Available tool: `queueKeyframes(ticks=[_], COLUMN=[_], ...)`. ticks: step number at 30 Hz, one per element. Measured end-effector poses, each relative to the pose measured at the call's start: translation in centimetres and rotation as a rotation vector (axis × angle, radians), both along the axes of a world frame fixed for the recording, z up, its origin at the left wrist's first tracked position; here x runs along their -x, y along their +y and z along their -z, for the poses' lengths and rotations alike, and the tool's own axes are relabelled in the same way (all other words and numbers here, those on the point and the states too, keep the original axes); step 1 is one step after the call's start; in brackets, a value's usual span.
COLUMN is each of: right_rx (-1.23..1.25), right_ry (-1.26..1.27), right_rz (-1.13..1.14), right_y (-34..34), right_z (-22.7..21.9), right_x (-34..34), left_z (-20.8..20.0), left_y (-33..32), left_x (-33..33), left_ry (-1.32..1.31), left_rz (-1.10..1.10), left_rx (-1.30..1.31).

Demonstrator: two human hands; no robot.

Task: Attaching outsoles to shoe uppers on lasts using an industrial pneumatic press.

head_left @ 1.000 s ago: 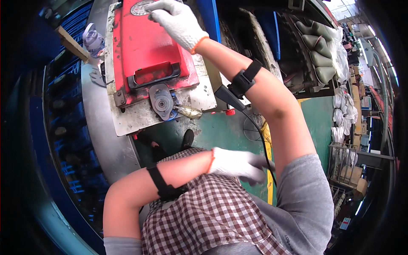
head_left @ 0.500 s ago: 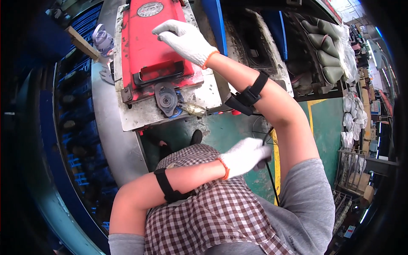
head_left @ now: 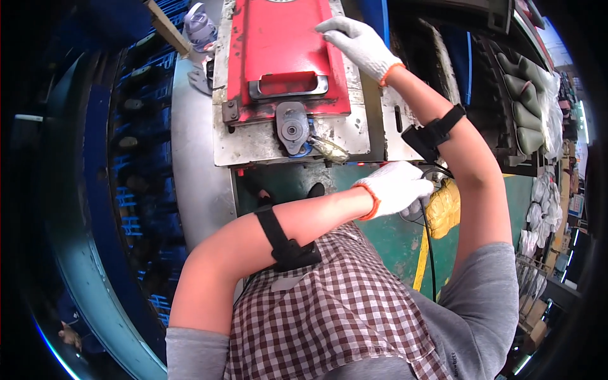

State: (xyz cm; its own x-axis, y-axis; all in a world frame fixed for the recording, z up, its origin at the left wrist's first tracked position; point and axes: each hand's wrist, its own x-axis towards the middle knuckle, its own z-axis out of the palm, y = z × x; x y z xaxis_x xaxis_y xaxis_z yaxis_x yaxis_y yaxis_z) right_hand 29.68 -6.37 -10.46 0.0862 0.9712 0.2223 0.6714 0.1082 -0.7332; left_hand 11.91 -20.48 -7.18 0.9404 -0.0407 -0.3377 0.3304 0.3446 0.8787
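My right hand (head_left: pixel 362 47), in a white knit glove with an orange cuff, hovers at the right edge of a red metal mould cover (head_left: pixel 278 47). Its fingers reach left, slightly apart, and nothing shows in them. My left hand (head_left: pixel 396 189), gloved the same way, is at waist height in front of the bench. Its fingers are curled by a grey thing (head_left: pixel 415 208), partly hidden, with a black cable (head_left: pixel 432 253) hanging beside it. A grey oval metal fitting (head_left: pixel 292 128) sits at the cover's near edge, below a metal handle (head_left: pixel 288 87).
A crumpled clear wrapper (head_left: pixel 330 150) lies beside the fitting. Left of the cover stand a clear bottle (head_left: pixel 200 28) and a grey glove (head_left: pixel 201 78). Olive boot-shaped pieces (head_left: pixel 524 114) line a rack at right. A yellow bundle (head_left: pixel 443 209) is beyond the cable.
The view has shifted, so the bench appears farther right and higher. My left hand has moved forward, toward the bench. My right hand has moved to the right edge of the red cover.
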Motion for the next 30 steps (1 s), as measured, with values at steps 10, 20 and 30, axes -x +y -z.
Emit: queueKeyframes(ticks=[10, 20, 30], right_rx=[0.235, 0.2, 0.442], right_ry=[-0.054, 0.482, 0.405], right_rz=[-0.025, 0.252, 0.066], right_y=[-2.5, -11.6, -16.7], right_z=[-0.7, 0.3, 8.3], right_x=[-1.4, -1.1, 11.0], left_z=[0.6, -0.2, 3.7], left_y=[0.4, 6.4, 19.0], left_x=[-0.6, 6.1, 9.6], left_ry=[0.017, 0.026, -0.174], left_rz=[-0.002, 0.091, -0.398], left_rx=[-0.017, -0.141, -1.546])
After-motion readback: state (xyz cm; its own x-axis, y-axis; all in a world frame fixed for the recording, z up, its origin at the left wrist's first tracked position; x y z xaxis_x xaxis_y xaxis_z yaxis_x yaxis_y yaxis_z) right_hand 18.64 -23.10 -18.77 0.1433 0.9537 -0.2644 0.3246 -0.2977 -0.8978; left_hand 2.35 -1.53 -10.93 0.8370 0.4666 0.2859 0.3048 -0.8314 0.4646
